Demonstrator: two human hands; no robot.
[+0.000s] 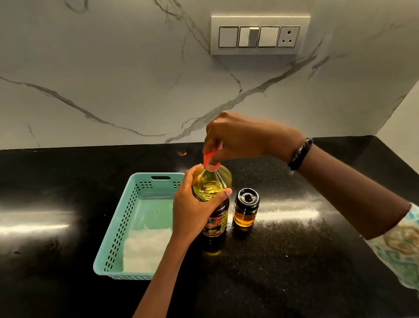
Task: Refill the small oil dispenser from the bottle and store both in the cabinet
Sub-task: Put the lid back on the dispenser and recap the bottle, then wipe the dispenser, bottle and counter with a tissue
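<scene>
Head view: oil bottle (213, 182) holds yellow oil, dispenser (245, 209) amber oil.

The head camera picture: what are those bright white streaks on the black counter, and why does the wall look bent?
Head view: the streaks are glare from lights, mirrored on the glossy counter beside the basket and dispenser; the wide-angle lens curves the counter's back edge; the right hand looks slightly soft.

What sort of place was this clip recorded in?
Most likely a home kitchen: a black counter against a marble-look wall, a switch panel above it, and an oil bottle beside a small dispenser.
</scene>
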